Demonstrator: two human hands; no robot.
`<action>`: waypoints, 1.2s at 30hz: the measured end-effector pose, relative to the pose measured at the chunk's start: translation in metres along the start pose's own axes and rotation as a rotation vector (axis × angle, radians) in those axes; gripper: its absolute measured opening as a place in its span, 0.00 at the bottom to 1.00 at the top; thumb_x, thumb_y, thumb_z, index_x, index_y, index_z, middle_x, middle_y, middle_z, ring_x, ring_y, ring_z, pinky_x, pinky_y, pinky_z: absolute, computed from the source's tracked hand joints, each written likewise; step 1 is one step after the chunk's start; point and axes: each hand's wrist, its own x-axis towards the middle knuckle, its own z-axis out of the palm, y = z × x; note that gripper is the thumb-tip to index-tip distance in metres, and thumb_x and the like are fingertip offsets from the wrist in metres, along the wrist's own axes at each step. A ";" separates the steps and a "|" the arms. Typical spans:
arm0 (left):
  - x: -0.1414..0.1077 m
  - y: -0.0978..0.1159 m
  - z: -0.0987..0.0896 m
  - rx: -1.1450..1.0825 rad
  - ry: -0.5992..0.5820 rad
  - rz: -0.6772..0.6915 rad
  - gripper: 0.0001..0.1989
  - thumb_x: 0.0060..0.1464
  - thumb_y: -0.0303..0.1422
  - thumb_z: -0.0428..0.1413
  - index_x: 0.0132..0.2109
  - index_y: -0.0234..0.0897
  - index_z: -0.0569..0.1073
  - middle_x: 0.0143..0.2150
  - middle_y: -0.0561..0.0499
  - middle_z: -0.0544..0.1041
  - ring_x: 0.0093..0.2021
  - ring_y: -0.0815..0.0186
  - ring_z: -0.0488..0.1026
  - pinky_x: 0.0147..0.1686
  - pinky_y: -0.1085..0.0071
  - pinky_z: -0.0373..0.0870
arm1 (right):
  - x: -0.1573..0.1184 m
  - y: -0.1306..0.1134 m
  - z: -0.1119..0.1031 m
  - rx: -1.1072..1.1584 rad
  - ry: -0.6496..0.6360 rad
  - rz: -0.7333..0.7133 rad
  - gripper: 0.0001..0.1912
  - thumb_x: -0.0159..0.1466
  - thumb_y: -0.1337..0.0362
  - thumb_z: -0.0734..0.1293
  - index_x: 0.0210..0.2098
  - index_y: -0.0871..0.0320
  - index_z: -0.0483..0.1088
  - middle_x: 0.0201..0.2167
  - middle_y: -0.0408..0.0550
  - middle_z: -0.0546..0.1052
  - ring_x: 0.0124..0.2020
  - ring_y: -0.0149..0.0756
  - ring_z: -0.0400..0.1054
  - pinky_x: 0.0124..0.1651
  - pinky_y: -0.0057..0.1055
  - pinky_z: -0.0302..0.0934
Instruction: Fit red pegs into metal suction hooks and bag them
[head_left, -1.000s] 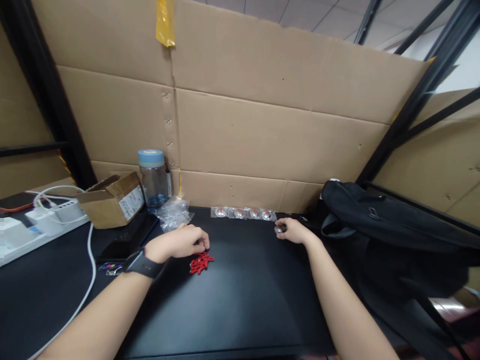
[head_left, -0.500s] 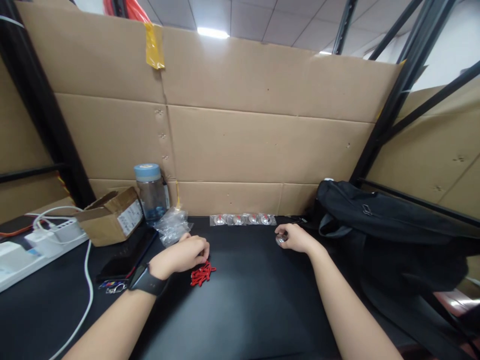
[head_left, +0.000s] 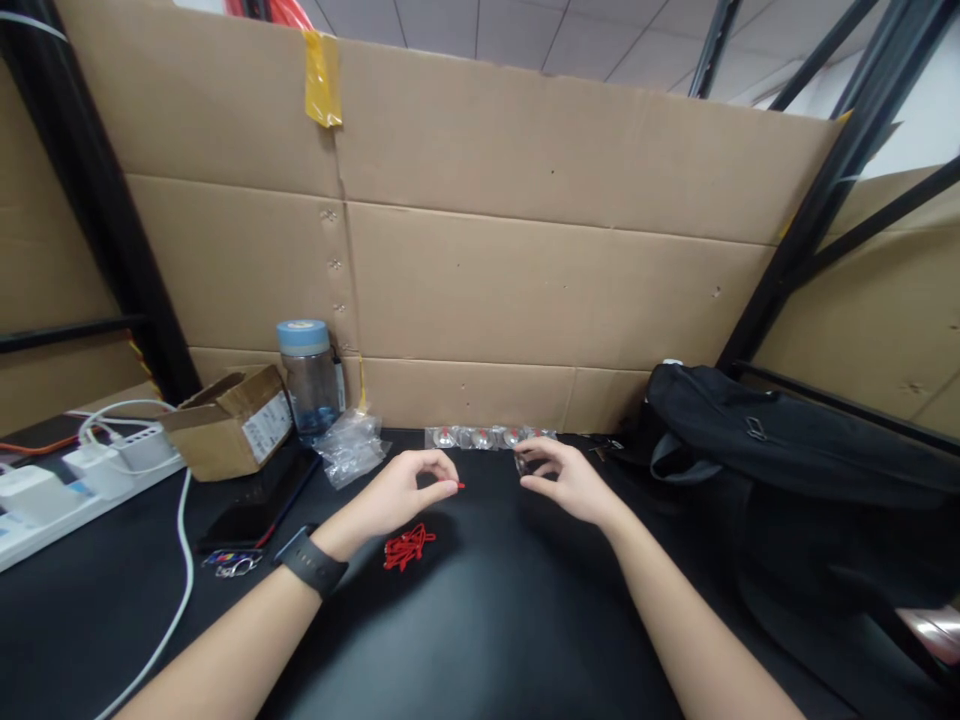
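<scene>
My left hand (head_left: 422, 490), a dark watch on its wrist, pinches a short red cord; only a small red tip (head_left: 461, 486) shows past the fingertips. Below it, a tangled pile of red cords (head_left: 409, 548) lies on the black table. My right hand (head_left: 559, 478) grips a small round shiny disc (head_left: 521, 464) by its edge, mostly covered by the fingers. Both hands are raised above the tabletop, facing each other with a gap between. Behind them, several round silvery discs in clear packets (head_left: 481, 437) are lined up along the cardboard wall, partly hidden by my right fingers.
Crumpled clear plastic bags (head_left: 352, 448) lie left, beside a blue-lidded bottle (head_left: 309, 385) and an open cardboard box (head_left: 229, 425). A phone (head_left: 259, 510), keyring (head_left: 236, 565) and white power strip (head_left: 97, 495) are further left. A black bag (head_left: 750, 470) fills the right side.
My left hand has risen from the red pile with a cord in its fingers. My right hand has moved left and lifted the disc from the table. The view has shifted slightly.
</scene>
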 end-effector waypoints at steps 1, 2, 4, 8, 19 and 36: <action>0.001 0.001 0.003 -0.024 0.022 0.007 0.07 0.58 0.37 0.59 0.38 0.37 0.77 0.39 0.50 0.81 0.42 0.63 0.77 0.47 0.68 0.69 | 0.001 -0.006 0.013 0.077 -0.009 -0.032 0.21 0.58 0.64 0.73 0.51 0.53 0.73 0.53 0.52 0.75 0.51 0.42 0.72 0.47 0.37 0.71; 0.001 0.001 0.006 -0.045 0.043 0.009 0.07 0.57 0.36 0.60 0.38 0.37 0.77 0.39 0.50 0.82 0.43 0.63 0.77 0.48 0.68 0.69 | 0.002 -0.012 0.025 0.150 -0.007 -0.052 0.22 0.58 0.64 0.73 0.52 0.52 0.73 0.53 0.52 0.74 0.52 0.42 0.71 0.47 0.37 0.71; 0.002 0.000 0.011 -0.088 0.093 -0.006 0.07 0.55 0.36 0.61 0.40 0.37 0.78 0.40 0.49 0.82 0.43 0.62 0.78 0.48 0.68 0.70 | 0.002 -0.021 0.046 0.265 0.007 -0.066 0.23 0.57 0.64 0.74 0.52 0.51 0.72 0.54 0.51 0.74 0.53 0.42 0.71 0.48 0.37 0.71; 0.001 0.000 0.019 -0.067 0.139 -0.025 0.09 0.57 0.37 0.60 0.44 0.40 0.79 0.41 0.51 0.83 0.43 0.62 0.79 0.48 0.67 0.71 | -0.002 -0.029 0.069 0.381 0.011 -0.056 0.25 0.56 0.65 0.76 0.52 0.50 0.71 0.52 0.51 0.75 0.54 0.43 0.71 0.51 0.39 0.69; -0.004 0.005 0.041 0.293 0.307 0.021 0.08 0.64 0.36 0.52 0.40 0.43 0.76 0.53 0.49 0.73 0.57 0.58 0.68 0.56 0.56 0.61 | -0.004 -0.032 0.079 0.386 0.045 -0.029 0.25 0.54 0.64 0.77 0.50 0.52 0.71 0.50 0.50 0.77 0.54 0.44 0.72 0.53 0.39 0.68; -0.008 0.009 0.047 0.487 0.354 0.113 0.06 0.61 0.31 0.54 0.39 0.42 0.76 0.53 0.46 0.71 0.57 0.54 0.63 0.51 0.56 0.58 | -0.002 -0.021 0.085 0.477 0.077 0.067 0.21 0.49 0.59 0.80 0.36 0.56 0.69 0.43 0.46 0.75 0.42 0.39 0.76 0.44 0.34 0.71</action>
